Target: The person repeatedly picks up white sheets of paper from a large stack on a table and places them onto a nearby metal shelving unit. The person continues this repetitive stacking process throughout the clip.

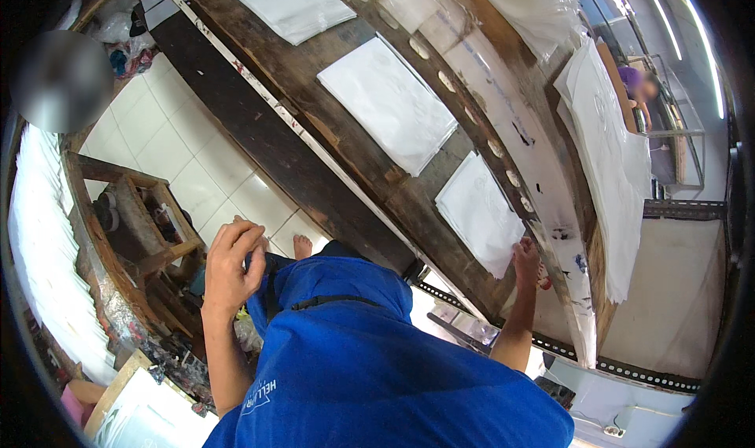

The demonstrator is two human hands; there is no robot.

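My left hand (233, 263) is raised beside my blue shirt, fingers loosely bent and apart from the thumb, with nothing visible in it. At the near end of the long dark wooden table (370, 145), my right hand (526, 261) has its fingers curled in at the corner of a stack of white plastic sheets (481, 212). What those fingertips hold, if anything, is too small to make out. A small red-and-white thing (543, 277) shows beside that hand. Farther along lie a second white stack (389, 102) and a third white stack (292, 6).
Behind the stacks runs a pale rail (503, 94) with oval holes below it. White sheets (605, 165) hang beyond it. At left stand a wooden frame (141, 212) and a long row of white sheets (43, 251). A person (635, 86) is at the far right.
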